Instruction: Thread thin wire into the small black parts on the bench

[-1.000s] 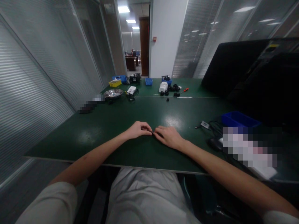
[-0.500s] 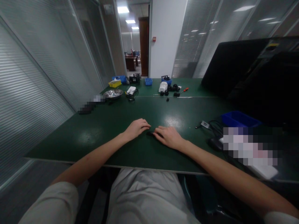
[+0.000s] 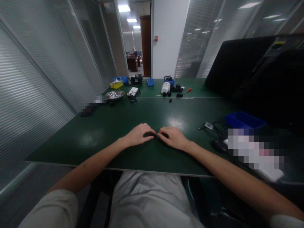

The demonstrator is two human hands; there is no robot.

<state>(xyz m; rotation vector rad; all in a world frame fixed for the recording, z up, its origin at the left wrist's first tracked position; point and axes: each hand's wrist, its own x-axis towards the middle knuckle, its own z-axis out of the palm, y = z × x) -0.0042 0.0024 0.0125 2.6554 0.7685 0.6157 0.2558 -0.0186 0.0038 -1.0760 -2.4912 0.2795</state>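
Observation:
My left hand and my right hand meet fingertip to fingertip just above the green tabletop. Between them is a small black piece, pinched from the left by my left thumb and fingers and from the right by my right ones. Most of it is covered by the fingertips, so its kind cannot be made out. Both forearms come in from the near edge of the table.
At right are a blue tray, a cable with a white tag and a computer mouse. Farther back stand a metal bowl, a white box, a white device, a red screwdriver, and a yellow bin.
My left hand has moved slightly right and its thumb and fingers have closed on the black piece. The right hand keeps its pinch, nearly in place.

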